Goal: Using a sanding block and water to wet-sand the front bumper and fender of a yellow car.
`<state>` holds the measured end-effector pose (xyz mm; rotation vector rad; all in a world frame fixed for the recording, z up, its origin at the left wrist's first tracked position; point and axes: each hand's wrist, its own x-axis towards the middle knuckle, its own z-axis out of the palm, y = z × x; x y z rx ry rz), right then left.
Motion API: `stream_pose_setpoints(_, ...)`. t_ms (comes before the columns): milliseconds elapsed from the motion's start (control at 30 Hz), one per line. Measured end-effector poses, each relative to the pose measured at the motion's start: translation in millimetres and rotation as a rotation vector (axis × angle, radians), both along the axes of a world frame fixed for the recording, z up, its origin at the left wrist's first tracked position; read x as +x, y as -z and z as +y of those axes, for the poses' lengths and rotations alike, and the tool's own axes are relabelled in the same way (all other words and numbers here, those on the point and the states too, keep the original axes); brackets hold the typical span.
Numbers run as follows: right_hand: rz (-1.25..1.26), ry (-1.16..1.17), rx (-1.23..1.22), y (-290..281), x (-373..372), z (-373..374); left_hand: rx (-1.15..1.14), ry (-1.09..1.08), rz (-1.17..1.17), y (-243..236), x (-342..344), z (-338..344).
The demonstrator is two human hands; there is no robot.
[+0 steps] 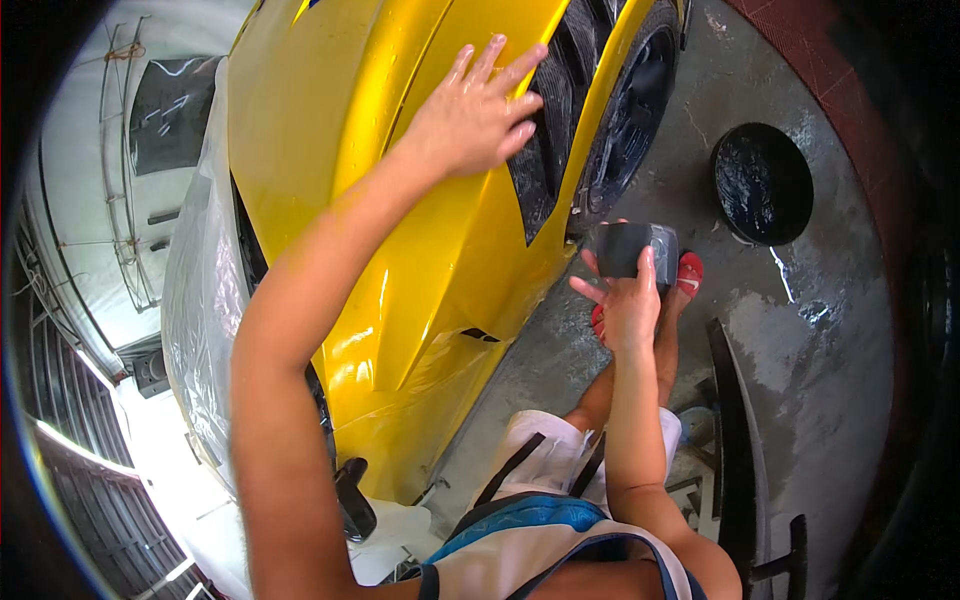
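My left hand [478, 112], wet, has its fingers spread on or just over the glossy yellow car fender [430, 80], beside the black vented opening [545, 140]; whether it presses on the surface I cannot tell. Below and to the right, my right hand [628, 310] grips a dark rectangular pad [625, 250] with a translucent edge, held near the car's lower side above my legs and red sandals. The yellow body panel [370, 330] beneath my left arm shows a wrinkled film along its lower part.
A black wheel [625, 120] sits beside the fender. A black tub of water [762, 185] stands on the wet grey floor [840, 330]. A long curved black part [740, 420] lies at my right. Clear plastic sheeting [200, 330] hangs at the car's left.
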<state>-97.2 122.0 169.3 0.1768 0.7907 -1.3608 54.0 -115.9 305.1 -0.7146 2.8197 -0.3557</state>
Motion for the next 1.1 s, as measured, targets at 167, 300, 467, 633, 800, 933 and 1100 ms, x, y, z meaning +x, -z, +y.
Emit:
stream_pose_setpoints(167, 0.194, -0.164, 0.124, 13.2, -15.3, 25.0, 0.190, -0.009, 0.294, 27.7, 25.7, 16.9)
stream_pose_setpoints(300, 0.221, -0.055, 0.205, 5.7, -8.0, 28.6, 0.150, -0.129, 0.201, 12.9, 52.0, 104.7)
stream_pose_setpoints(467, 0.308, -0.071, 0.215, 6.6, 7.0, 41.2, 0.047, 0.073, -0.204, 37.2, 102.7, 198.3)
stream_pose_setpoints(633, 0.817, 0.151, -0.054, 22.0, 69.8, 42.4, 0.228, 0.062, -0.319, 23.5, 90.7, 179.7)
stream_pose_setpoints(800, 0.726, 0.463, -0.458, 12.7, 148.8, 8.3, 0.052, 0.061, 0.152, -15.4, 43.0, 29.2)
stream_pose_setpoints(933, 1.332, 0.016, -0.405, 12.6, 189.1, 34.9, 0.038, 0.012, 0.405, -5.3, 81.7, -30.2)
stream_pose_setpoints(1100, 1.519, 0.057, -0.516, -1.7, 146.2, -42.1, 0.159, -0.064, 0.473, 12.0, 72.5, -26.9)
